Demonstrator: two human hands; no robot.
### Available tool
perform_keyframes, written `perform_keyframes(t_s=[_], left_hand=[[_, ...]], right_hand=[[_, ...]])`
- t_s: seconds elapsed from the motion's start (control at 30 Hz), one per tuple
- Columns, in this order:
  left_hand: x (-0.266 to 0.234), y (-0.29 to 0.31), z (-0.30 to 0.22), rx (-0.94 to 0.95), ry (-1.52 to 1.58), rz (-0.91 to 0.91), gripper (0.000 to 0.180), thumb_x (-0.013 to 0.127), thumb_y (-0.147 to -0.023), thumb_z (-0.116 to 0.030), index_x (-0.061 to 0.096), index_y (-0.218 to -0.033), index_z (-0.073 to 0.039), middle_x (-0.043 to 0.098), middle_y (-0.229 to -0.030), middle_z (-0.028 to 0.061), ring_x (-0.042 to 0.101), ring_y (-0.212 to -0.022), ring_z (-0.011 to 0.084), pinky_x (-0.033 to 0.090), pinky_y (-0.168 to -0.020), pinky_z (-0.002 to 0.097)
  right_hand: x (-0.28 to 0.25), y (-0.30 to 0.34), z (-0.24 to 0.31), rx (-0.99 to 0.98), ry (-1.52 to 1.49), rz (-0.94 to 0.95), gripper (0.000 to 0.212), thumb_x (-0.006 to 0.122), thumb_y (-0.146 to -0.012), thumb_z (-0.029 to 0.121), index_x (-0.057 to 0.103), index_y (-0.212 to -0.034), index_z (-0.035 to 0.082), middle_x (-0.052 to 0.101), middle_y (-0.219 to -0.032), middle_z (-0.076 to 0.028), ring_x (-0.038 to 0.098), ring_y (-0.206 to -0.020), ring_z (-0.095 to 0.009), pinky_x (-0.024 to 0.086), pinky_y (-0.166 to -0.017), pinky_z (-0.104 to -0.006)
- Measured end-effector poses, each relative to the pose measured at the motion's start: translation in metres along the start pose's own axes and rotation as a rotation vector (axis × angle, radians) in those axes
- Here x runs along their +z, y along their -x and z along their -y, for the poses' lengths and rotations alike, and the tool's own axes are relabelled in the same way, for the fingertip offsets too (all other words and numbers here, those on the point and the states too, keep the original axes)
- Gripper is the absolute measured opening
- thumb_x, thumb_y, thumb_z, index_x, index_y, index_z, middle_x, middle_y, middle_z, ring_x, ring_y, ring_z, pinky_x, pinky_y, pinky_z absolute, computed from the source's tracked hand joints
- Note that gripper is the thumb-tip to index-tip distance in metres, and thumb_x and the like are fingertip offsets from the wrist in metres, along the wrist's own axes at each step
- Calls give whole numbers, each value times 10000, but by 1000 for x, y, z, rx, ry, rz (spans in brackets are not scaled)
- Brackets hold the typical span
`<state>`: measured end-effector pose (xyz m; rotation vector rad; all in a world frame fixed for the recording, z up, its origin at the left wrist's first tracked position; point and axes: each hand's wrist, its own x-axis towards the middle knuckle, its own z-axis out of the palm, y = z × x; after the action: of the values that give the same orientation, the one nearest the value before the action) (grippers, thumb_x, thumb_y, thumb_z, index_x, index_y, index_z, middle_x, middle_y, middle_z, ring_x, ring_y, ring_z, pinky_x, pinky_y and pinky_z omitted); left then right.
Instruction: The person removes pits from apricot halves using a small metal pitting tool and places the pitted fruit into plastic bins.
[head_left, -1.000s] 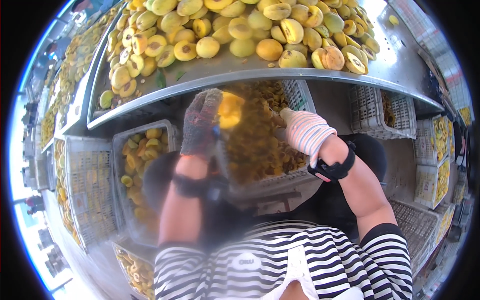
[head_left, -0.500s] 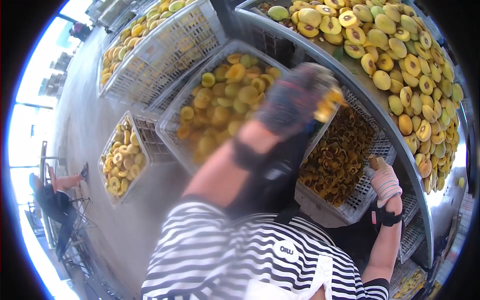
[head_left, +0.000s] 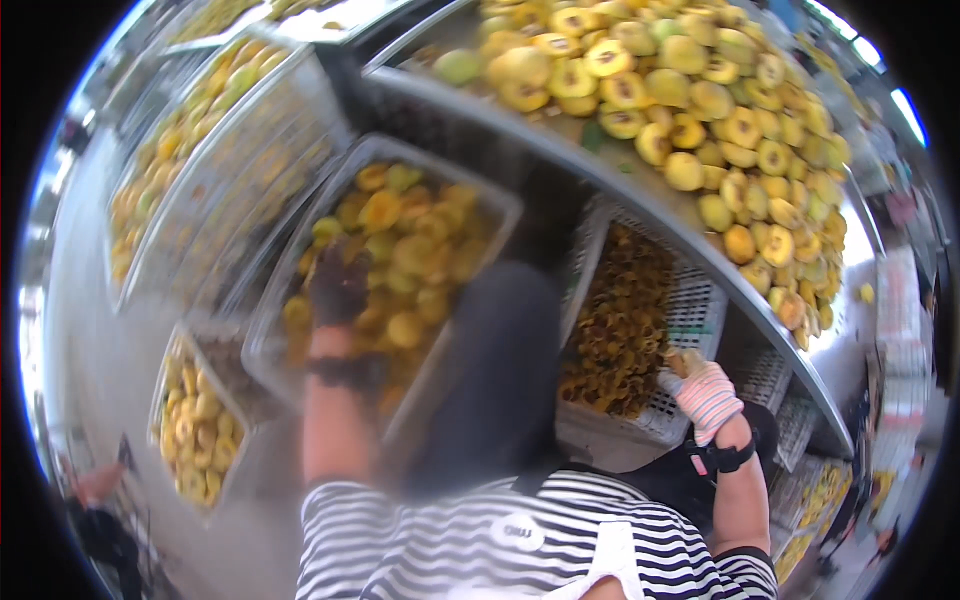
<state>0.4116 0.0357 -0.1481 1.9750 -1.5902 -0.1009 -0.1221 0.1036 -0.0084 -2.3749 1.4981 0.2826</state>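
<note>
My left hand (head_left: 338, 285), in a dark glove, reaches into a grey plastic crate (head_left: 262, 335) of halved yellow peaches (head_left: 412, 255). Motion smears its fingers, so I cannot see whether they grip a fruit. On the other side, my right hand (head_left: 705, 402) wears a pale glove with coloured stripes. Its fingers are closed round a short tan-brown piece (head_left: 684, 362), too little of which shows to name. That hand is beside a second crate (head_left: 697, 310), which holds brown-yellow curved scraps (head_left: 620, 335).
A metal-edged table (head_left: 640, 195) heaped with cut peaches (head_left: 690, 90) curves across the far right. Tall crates (head_left: 215, 170) of fruit stand at the far left, with a smaller crate (head_left: 235, 455) on the floor nearer. My dark-clad knee (head_left: 505, 340) lies between the two middle crates.
My left hand has swung left from beside the scrap crate, where yellow pieces were at its fingers, into the peach crate. The whole view has shifted; my right hand keeps its closed grip.
</note>
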Motion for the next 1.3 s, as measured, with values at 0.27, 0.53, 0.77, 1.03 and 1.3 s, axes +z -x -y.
perform_keyframes(t_s=[0.27,0.53,0.77,1.03,1.3], left_hand=[[9,-185,-198,333,471,63,538,723,-828,-196,517,-1293,-23,617,-1198,157,607,-1076,224,467,-930,305],[59,-256,-261,568,-234,171,678,801,-655,-324,568,-1253,-104,568,-1251,161,533,-1166,345,434,-986,404],[32,-233,-262,124,1304,401,458,707,-838,-237,555,-1197,4,653,-1049,83,631,-977,204,531,-840,310],[-6,-93,-347,268,1626,807,408,516,-911,-120,469,-1298,1,613,-1172,171,623,-1000,286,528,-838,377],[7,-13,-393,503,1461,759,367,491,-965,-97,492,-1317,5,554,-1283,112,519,-1178,181,398,-1042,303]], right_hand=[[-4,15,1,428,-510,-180,270,670,-854,272,594,-938,28,618,-786,-149,634,-719,-366,489,-618,-386],[-21,8,-11,274,-537,-175,343,744,-779,294,591,-911,16,601,-694,-153,620,-678,-357,487,-630,-378],[-47,-6,-18,235,-774,-427,268,741,-790,191,551,-878,25,482,-631,-80,448,-550,-230,429,-565,-323],[-85,-52,21,-20,-771,-726,307,721,-801,177,541,-1024,65,604,-779,-132,634,-750,-338,500,-663,-384],[-77,-27,8,180,-612,-585,221,583,-899,166,562,-1080,43,643,-894,-205,631,-852,-371,489,-739,-420]])
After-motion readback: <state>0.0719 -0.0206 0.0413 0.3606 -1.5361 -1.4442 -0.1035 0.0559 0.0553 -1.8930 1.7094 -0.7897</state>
